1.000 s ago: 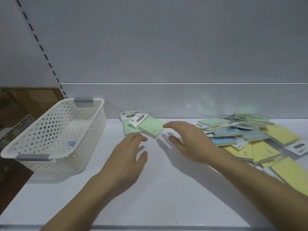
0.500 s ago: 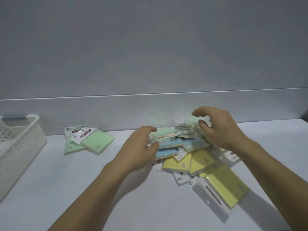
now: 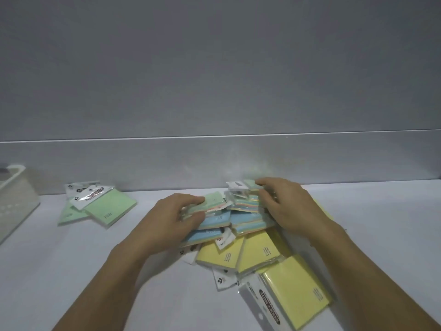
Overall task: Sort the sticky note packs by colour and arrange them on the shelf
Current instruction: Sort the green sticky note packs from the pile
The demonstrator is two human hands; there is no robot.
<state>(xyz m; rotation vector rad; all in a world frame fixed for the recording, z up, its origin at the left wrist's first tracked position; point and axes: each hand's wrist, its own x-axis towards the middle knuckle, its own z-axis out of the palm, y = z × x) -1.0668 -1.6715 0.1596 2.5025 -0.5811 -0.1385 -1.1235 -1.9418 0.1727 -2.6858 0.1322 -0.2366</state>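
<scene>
A mixed pile of sticky note packs (image 3: 241, 225) lies on the white shelf (image 3: 71, 271), with green and blue packs on top and yellow packs (image 3: 260, 252) at the front. My left hand (image 3: 171, 220) pinches a green pack (image 3: 212, 201) at the pile's left edge, thumb under and fingers over it. My right hand (image 3: 284, 206) grips a stack of packs (image 3: 245, 194) at the top of the pile. Two green packs (image 3: 105, 206) lie apart on the left of the shelf.
A white perforated basket (image 3: 14, 201) stands at the far left edge. A grey back wall (image 3: 214, 158) rises right behind the pile. One large yellow pack (image 3: 293, 299) lies nearest me at the front right.
Both hands have left the two green packs and moved right to the mixed pile. They have closed in on packs there, and the view has followed to the right.
</scene>
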